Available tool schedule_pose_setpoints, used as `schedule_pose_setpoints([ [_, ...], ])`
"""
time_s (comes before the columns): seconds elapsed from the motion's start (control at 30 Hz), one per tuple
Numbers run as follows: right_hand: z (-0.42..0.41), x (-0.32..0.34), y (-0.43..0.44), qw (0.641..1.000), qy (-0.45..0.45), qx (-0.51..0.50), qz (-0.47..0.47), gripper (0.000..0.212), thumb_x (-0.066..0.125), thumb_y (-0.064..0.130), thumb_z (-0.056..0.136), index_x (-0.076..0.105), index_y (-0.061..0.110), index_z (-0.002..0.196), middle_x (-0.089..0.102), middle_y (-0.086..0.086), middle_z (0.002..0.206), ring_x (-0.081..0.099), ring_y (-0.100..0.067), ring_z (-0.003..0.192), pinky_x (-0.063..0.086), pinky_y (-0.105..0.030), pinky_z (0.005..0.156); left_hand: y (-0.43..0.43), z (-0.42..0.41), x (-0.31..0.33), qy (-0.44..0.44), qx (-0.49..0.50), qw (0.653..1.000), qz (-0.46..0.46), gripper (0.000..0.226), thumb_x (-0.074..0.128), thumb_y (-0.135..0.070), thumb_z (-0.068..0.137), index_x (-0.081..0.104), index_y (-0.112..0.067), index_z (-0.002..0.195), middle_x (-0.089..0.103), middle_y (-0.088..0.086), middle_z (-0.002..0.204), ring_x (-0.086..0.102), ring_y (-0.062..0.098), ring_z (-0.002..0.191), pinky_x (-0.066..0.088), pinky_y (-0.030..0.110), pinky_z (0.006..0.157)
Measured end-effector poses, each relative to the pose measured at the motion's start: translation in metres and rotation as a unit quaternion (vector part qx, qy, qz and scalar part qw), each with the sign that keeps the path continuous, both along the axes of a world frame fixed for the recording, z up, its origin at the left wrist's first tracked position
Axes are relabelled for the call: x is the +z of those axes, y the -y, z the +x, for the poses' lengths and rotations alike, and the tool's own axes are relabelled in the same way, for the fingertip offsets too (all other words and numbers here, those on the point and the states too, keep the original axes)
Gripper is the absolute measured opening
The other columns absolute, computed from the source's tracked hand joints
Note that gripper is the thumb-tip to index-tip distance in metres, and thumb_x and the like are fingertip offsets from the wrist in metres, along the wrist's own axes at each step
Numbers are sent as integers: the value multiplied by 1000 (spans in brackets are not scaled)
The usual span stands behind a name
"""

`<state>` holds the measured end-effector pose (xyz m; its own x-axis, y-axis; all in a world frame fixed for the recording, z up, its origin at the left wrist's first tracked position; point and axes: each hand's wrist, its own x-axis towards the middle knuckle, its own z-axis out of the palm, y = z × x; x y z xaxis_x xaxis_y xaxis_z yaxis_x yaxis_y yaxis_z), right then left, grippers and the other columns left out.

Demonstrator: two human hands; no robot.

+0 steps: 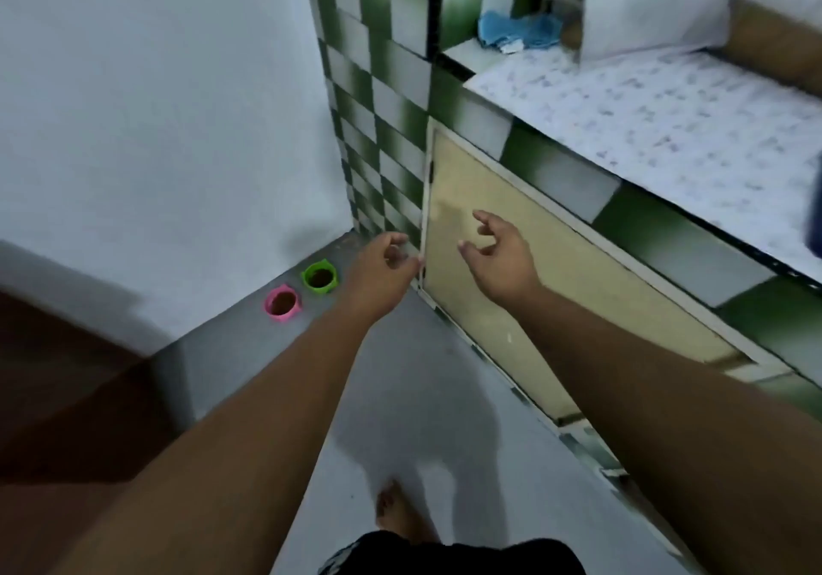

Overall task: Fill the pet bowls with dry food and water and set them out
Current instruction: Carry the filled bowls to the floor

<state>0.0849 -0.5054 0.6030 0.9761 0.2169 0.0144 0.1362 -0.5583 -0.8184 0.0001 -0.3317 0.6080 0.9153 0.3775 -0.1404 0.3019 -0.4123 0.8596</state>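
Note:
Two small pet bowls stand on the grey floor against the white wall: a pink bowl and a green bowl, each holding brown dry food. My left hand hangs in the air just right of the green bowl, fingers loosely curled, holding nothing. My right hand is stretched out in front of the yellow cabinet door, fingers spread and relaxed, empty.
A green-and-white tiled counter runs along the right, topped with a patterned sheet. A blue cloth and a white bag lie on it. A brown wooden surface is at the left. My bare foot is on the floor.

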Motion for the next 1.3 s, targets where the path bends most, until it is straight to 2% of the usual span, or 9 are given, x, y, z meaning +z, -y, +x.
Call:
schedule_pose_setpoints([
  [0.13, -32, 8, 91, 996, 11, -91, 9, 53, 68, 33, 90, 52, 26, 139, 59, -3, 126, 63, -10, 75, 50, -24, 76, 84, -4, 5, 4, -73, 997, -11, 32, 69, -36, 94, 62, -27, 124, 66, -1, 111, 64, 11, 96, 55, 33, 86],
  [0.33, -123, 23, 228, 981, 18, -190, 34, 52, 67, 33, 90, 50, 24, 139, 59, 0, 125, 60, -4, 72, 53, -28, 73, 217, -39, 10, 52, -146, 988, 3, 23, 72, -34, 92, 64, -29, 113, 63, -12, 92, 63, 8, 85, 46, 22, 72],
  [0.4, -157, 31, 274, 973, 20, -227, 43, 51, 67, 31, 91, 50, 23, 139, 58, 1, 124, 61, -8, 78, 55, -31, 78, 263, -60, 13, 47, -185, 982, 4, 25, 72, -35, 91, 64, -28, 113, 65, -12, 91, 64, 9, 85, 44, 21, 71],
  [0.53, -228, 48, 366, 949, 22, -310, 46, 53, 67, 31, 91, 49, 21, 140, 59, 1, 128, 59, -14, 110, 50, -30, 96, 351, -97, 20, 49, -268, 962, -12, 30, 71, -33, 93, 64, -25, 121, 68, -4, 106, 65, 13, 93, 44, 20, 69],
  [0.67, -280, 60, 448, 918, 39, -394, 31, 51, 68, 33, 90, 51, 22, 137, 59, 1, 124, 62, -14, 90, 51, -26, 79, 434, -119, 32, 39, -326, 943, -48, 30, 69, -35, 95, 63, -27, 123, 68, -8, 105, 64, 8, 95, 50, 26, 77],
  [0.8, -321, 63, 516, 881, 45, -470, 29, 51, 68, 36, 89, 52, 25, 136, 58, 3, 119, 61, -15, 83, 53, -36, 88, 514, -133, 41, 41, -394, 916, -65, 26, 70, -34, 94, 63, -27, 118, 71, -7, 95, 67, 10, 90, 49, 26, 73],
  [0.93, -343, 60, 571, 849, 41, -526, 40, 52, 68, 34, 89, 52, 24, 137, 60, 0, 122, 60, -5, 75, 52, -33, 85, 588, -134, 46, 38, -452, 889, -64, 26, 70, -32, 93, 64, -26, 118, 70, -1, 98, 67, 14, 89, 53, 31, 82],
  [1.07, -343, 54, 625, 819, 32, -571, 37, 53, 69, 36, 88, 52, 25, 137, 60, 2, 123, 56, -1, 76, 46, -26, 83, 662, -122, 43, 40, -496, 864, -74, 30, 70, -32, 93, 63, -26, 122, 71, -4, 100, 66, 10, 88, 48, 26, 72],
  [1.3, -318, 46, 714, 769, 15, -638, 48, 51, 67, 38, 89, 52, 24, 135, 57, 4, 117, 62, -18, 104, 51, -36, 96, 779, -77, 36, 20, -548, 833, -72, 33, 71, -31, 93, 63, -23, 123, 72, 1, 105, 67, 16, 98, 51, 30, 84],
])
